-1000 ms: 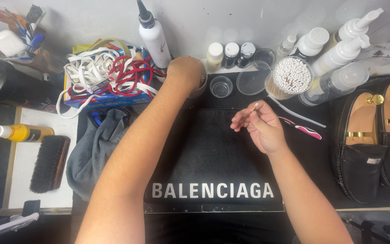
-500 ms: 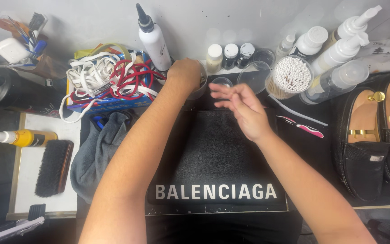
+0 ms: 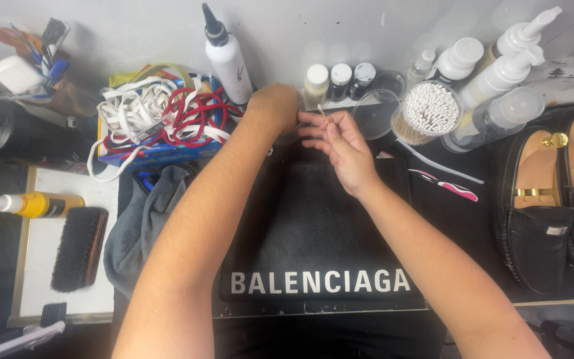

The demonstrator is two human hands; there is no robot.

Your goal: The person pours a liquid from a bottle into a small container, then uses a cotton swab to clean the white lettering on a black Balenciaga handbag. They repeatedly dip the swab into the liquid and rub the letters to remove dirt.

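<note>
A black leather bag (image 3: 313, 226) with white lettering lies flat in front of me. My left hand (image 3: 277, 106) reaches past the bag's far edge. Its fingers are closed around a small clear container (image 3: 291, 135) that is mostly hidden under the fist. My right hand (image 3: 341, 145) hovers just right of it, pinching a thin cotton swab (image 3: 322, 112) whose tip points toward the left hand. The two hands almost touch.
Behind the hands stand a white squeeze bottle (image 3: 227, 56), three small bottles (image 3: 337, 80), a clear dish (image 3: 373, 113), a jar of cotton swabs (image 3: 430, 110) and spray bottles (image 3: 506, 73). Laces (image 3: 161, 123), a grey cloth (image 3: 141, 226) and a brush (image 3: 80, 249) lie left. A pink toothbrush (image 3: 446, 185) and black loafers (image 3: 546, 199) lie right.
My right hand has moved up and to the left over the bag, from its right side to beside my left hand. The left hand has stayed in place.
</note>
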